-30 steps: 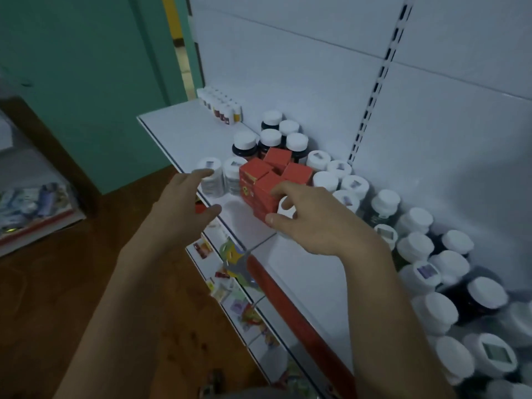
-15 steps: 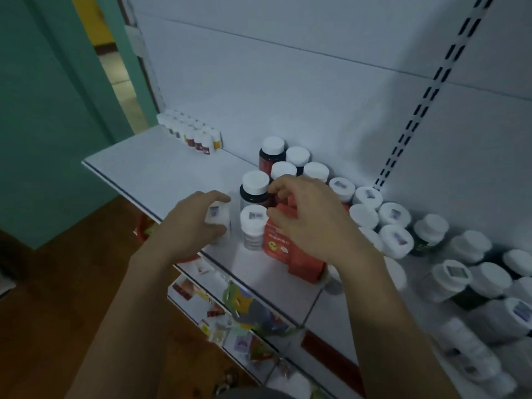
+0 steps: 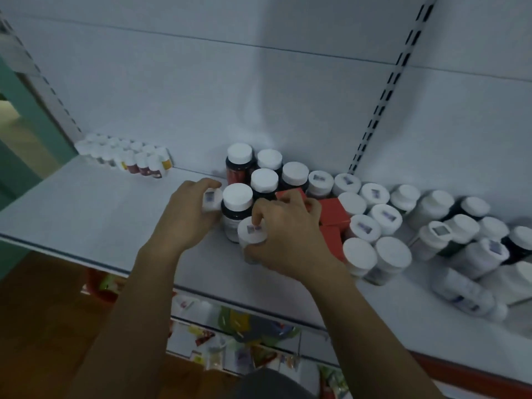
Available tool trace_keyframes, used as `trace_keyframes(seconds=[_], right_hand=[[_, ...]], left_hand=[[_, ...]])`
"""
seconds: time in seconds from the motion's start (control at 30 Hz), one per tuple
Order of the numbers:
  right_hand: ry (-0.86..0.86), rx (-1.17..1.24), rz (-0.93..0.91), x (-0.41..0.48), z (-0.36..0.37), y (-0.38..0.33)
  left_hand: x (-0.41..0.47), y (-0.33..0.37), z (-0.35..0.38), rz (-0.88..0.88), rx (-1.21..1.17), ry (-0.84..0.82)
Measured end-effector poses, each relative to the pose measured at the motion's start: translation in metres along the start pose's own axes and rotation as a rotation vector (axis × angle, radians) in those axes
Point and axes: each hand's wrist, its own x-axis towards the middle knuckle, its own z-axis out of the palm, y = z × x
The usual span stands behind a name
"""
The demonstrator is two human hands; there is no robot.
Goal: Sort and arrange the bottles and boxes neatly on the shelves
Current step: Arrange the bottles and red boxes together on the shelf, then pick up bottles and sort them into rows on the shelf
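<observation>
My left hand (image 3: 187,216) grips a small bottle (image 3: 212,197); my right hand (image 3: 285,234) curls round a white-capped bottle (image 3: 251,230) beside the red boxes (image 3: 334,210) on the shelf (image 3: 86,208); back rows look neat; the toppled heap (image 3: 460,295) rightward is unsorted

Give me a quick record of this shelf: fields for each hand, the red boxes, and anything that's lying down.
left hand: grips small white bottle, left of the dark bottles
right hand: grips front white bottle
red boxes: among the bottles, partly hidden by the right hand
lying down: large white bottle on its side, far right
shelf: white, with a row of tiny bottles at back left
</observation>
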Motion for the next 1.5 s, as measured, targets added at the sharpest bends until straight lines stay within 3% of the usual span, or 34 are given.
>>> trace_keyframes(seconds=[0.13, 0.3, 0.37, 0.5, 0.9, 1.13, 1.5], right_hand=[[0.046, -0.025, 0.031, -0.001, 0.0, -0.003], [-0.052, 0.067, -0.031, -0.001, -0.011, 0.005], [0.013, 0.101, -0.023, -0.004, -0.02, 0.013], [0.163, -0.055, 0.154, -0.005, -0.04, 0.039], [0.16, -0.143, 0.496, -0.119, -0.133, 0.164], [0.174, -0.054, 0.551, -0.199, -0.172, 0.261], [0.324, 0.028, 0.639, -0.313, -0.219, 0.406]], left_hand=[[0.01, -0.004, 0.002, 0.069, -0.065, -0.047], [0.015, -0.003, 0.004, 0.111, -0.106, -0.144], [0.015, -0.003, -0.003, 0.13, -0.029, -0.162], [0.022, 0.014, -0.028, 0.214, 0.03, -0.095], [0.041, 0.174, 0.037, 0.51, 0.067, -0.134], [0.01, 0.292, 0.127, 0.6, 0.038, -0.293], [-0.045, 0.418, 0.23, 0.686, -0.12, -0.353]])
